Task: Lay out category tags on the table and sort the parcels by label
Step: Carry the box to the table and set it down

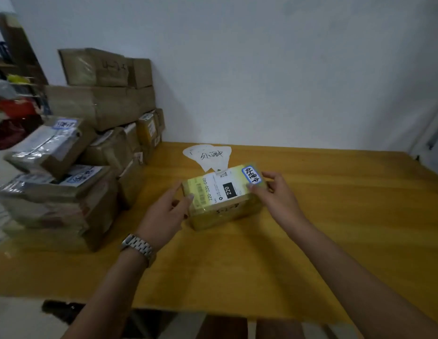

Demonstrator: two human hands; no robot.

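Observation:
A small taped cardboard parcel (pixel 221 195) rests on the yellow wooden table (pixel 335 216), near its middle. Its top carries a shipping label reading 220 and a blue-edged handwritten sticker at the right corner. My left hand (pixel 168 212), with a metal watch at the wrist, grips the parcel's left end. My right hand (pixel 278 194) holds the right end, thumb on the top by the sticker. Just behind the parcel lies a white paper category tag (pixel 208 155) with handwriting, partly covered by the parcel.
A pile of taped cardboard parcels (pixel 66 192) fills the table's left side, several with blue-edged stickers. Bigger boxes (pixel 103 94) are stacked behind against the white wall. Shelves with coloured goods (pixel 10 106) stand at far left.

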